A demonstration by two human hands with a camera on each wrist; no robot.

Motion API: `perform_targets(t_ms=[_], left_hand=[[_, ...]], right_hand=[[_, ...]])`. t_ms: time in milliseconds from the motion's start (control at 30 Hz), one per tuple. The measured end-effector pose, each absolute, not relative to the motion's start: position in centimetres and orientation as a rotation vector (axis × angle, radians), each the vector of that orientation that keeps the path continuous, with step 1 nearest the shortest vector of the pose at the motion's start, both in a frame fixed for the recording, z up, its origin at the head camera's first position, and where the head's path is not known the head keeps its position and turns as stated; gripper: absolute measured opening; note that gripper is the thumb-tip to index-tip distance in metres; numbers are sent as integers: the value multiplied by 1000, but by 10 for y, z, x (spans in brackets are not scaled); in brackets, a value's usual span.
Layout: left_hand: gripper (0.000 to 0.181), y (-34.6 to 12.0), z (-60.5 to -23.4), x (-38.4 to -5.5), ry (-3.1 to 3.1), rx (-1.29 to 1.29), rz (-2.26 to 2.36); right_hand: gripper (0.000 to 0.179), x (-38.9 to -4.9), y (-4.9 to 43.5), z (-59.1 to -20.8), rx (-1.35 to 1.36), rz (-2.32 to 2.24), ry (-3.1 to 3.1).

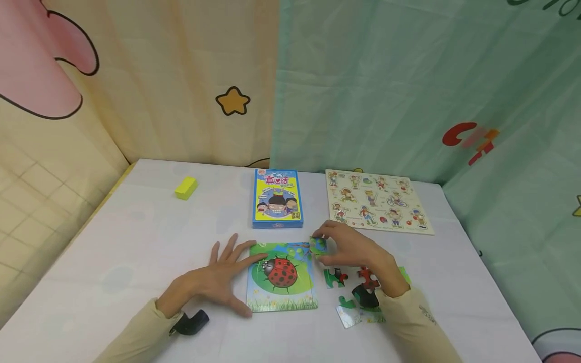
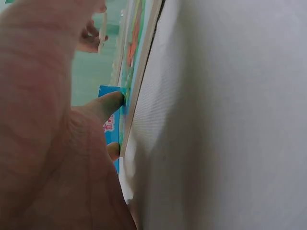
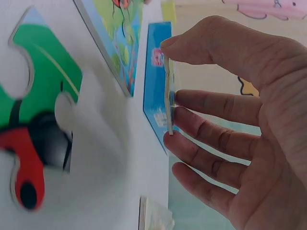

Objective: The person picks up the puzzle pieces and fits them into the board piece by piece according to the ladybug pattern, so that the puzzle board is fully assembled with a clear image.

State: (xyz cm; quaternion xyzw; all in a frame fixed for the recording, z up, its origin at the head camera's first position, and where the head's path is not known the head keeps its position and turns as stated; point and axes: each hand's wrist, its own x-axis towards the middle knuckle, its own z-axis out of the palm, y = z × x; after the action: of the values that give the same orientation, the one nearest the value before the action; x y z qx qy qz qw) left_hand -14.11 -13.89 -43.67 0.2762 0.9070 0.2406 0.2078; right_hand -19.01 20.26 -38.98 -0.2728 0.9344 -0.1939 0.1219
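Note:
A square ladybug puzzle board [image 1: 283, 297] lies flat on the table before me. My left hand [image 1: 218, 277] is spread at its left side, thumb by the near corner and fingertips on the left part; the left wrist view shows fingertips [image 2: 115, 99] at the board's edge. Above the board's far right corner, my right hand [image 1: 351, 247] pinches a green and blue puzzle piece [image 1: 318, 246] between thumb and fingers. In the right wrist view that piece appears edge-on, off the table. Several loose puzzle pieces [image 1: 348, 317] lie right of the board, some hidden under the right forearm.
Behind the board lies a blue and yellow card box [image 1: 278, 199]. A flat board with cartoon figures [image 1: 376, 201] is at the back right, a yellow block [image 1: 186, 188] at the back left. Curtains [image 1: 354, 91] hang behind the white table [image 1: 113, 282].

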Motion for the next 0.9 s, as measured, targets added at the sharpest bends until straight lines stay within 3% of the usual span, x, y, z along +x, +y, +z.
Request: perform_targets(t_ms=[300, 900], left_hand=[[120, -136, -443, -142, 2564, 771, 630], [110, -135, -436, -139, 2561, 757, 655]], right_hand=[[43, -191, 183, -395, -913, -552, 2671], [38, -192, 165, -402, -937, -480, 2670]])
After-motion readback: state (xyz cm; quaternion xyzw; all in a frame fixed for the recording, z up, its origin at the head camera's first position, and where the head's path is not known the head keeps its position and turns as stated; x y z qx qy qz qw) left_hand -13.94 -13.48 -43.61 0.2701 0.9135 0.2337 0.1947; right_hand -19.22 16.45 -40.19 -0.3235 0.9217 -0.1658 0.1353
